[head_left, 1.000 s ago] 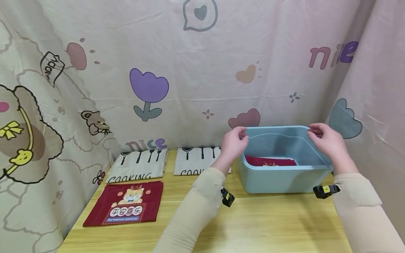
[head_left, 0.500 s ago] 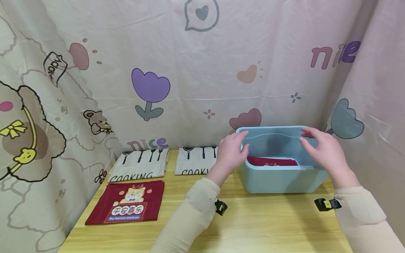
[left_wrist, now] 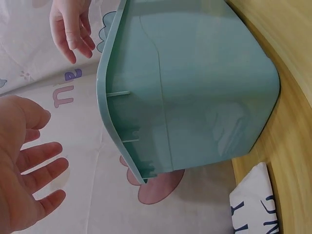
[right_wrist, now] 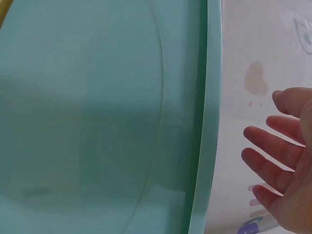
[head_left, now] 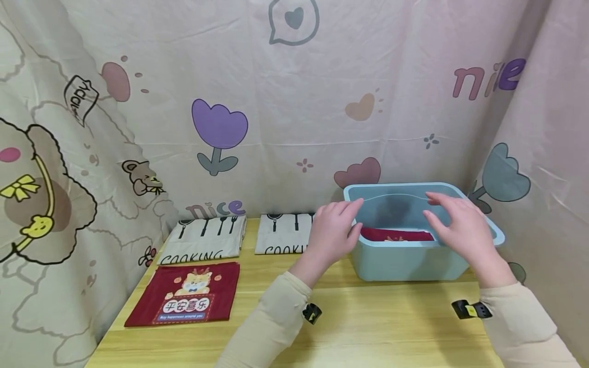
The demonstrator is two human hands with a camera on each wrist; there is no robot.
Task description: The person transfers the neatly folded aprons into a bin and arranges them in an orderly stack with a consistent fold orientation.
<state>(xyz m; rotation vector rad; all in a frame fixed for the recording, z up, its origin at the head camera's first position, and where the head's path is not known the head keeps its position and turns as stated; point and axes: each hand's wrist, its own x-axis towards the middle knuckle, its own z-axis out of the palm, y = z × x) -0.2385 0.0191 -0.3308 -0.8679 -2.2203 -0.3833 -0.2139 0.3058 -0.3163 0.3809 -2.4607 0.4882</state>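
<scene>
- Hovering with fingers spread and relaxed, the left hand [head_left: 332, 232] sits just beside the left end of the light blue plastic bin [head_left: 405, 263], holding nothing; from the head view I cannot tell whether its fingertips brush the rim.
- Seen from the left wrist, that same left hand [left_wrist: 24, 165] is open-palmed and clearly apart from the bin [left_wrist: 195, 92], with a gap of curtain showing between them.
- The right hand [head_left: 460, 227] floats over the right part of the bin, fingers straight and loosely parted, gripping nothing.
- From the right wrist, the right hand [right_wrist: 287, 156] hangs beside the bin's rim [right_wrist: 207, 117] without touching it.
- The bin stands upright on the wooden table [head_left: 377, 327], toward its back right, close to the curtain [head_left: 322, 102].
- Inside the bin lies a folded dark red cloth [head_left: 395, 235], flat on the bottom.
- On the table's left side rests another red cloth [head_left: 186, 295] printed with a cartoon animal and white characters.
- Behind it lie two white cloths with utensil prints: one [head_left: 204, 239] reading "COOKING", and a second [head_left: 282, 235] partly hidden by the left hand.
- Both forearms wear beige sleeves [head_left: 271, 327], each with a small black device strapped near the wrist [head_left: 469, 309].
</scene>
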